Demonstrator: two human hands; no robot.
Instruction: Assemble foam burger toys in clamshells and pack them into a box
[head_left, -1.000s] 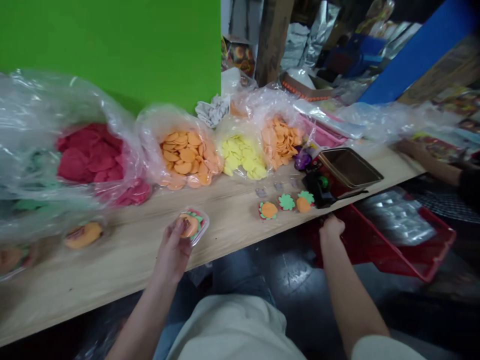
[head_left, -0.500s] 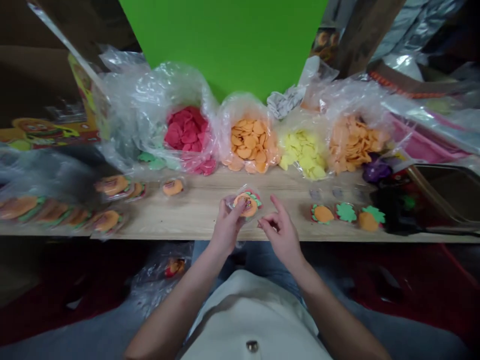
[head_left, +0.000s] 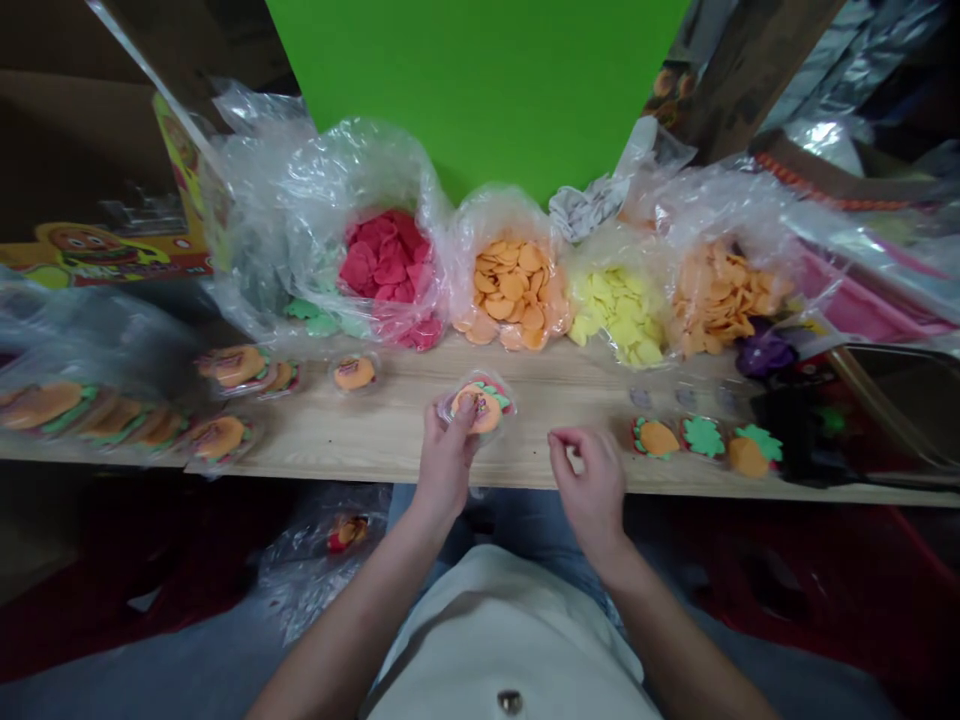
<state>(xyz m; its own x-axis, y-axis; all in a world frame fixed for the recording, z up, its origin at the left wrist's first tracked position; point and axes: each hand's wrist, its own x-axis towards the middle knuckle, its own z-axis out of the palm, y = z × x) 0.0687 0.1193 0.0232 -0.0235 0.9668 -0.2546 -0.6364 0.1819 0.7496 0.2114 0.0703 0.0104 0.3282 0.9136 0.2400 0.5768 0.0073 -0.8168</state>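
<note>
My left hand (head_left: 448,450) grips a toy burger (head_left: 480,408) in a clear plastic shell, thumb pressed on its orange bun. Green and red layers peek out at the burger's upper right side. To its right, my right hand (head_left: 591,485) is closed, thumb and forefinger pinched into a loop over the table's near edge. Whether anything tiny is in that pinch I cannot make out. Beyond it, open clear shells hold a green and orange stack (head_left: 655,438), a green leaf-shaped piece (head_left: 703,437) and an orange disc with green (head_left: 750,452).
Plastic bags along the back hold red pieces (head_left: 390,258), orange discs (head_left: 514,288), yellow pieces (head_left: 619,312) and more orange pieces (head_left: 724,292). Packed burgers (head_left: 120,418) lie at the left, with a single packed burger (head_left: 354,373) nearer the middle. A green panel (head_left: 480,90) stands behind.
My right hand has moved right, away from the toy burger, and its raised forefinger has curled in to the thumb. My left hand still holds the burger, slightly further left in view.
</note>
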